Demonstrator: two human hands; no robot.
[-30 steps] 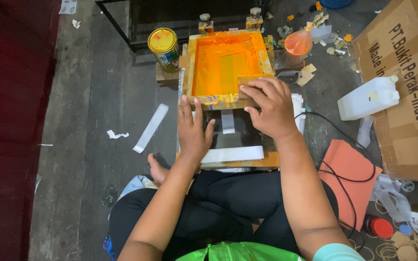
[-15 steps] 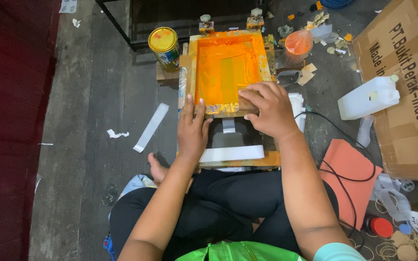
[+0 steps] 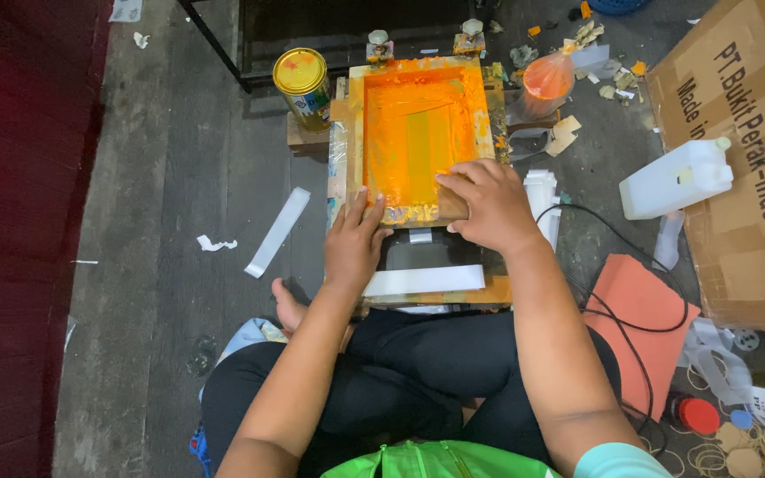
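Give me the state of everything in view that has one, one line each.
Printing screen frame: lowered flat, coated in orange ink.
Left hand: pressing the frame's near edge.
Right hand: flat on the frame's near right corner.
Paint can: upright, lid on.
White jug: lying on its side, capped.
Cardboard box: closed.

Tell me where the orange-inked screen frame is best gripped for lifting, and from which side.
Probably by its near wooden rail, from the person's side. The screen frame looks fastened by two clamps at its far end, and its centre is wet orange ink, so only the near edge is clean and free. Both hands already sit there: the left hand at the near left corner, the right hand over the near right rail.
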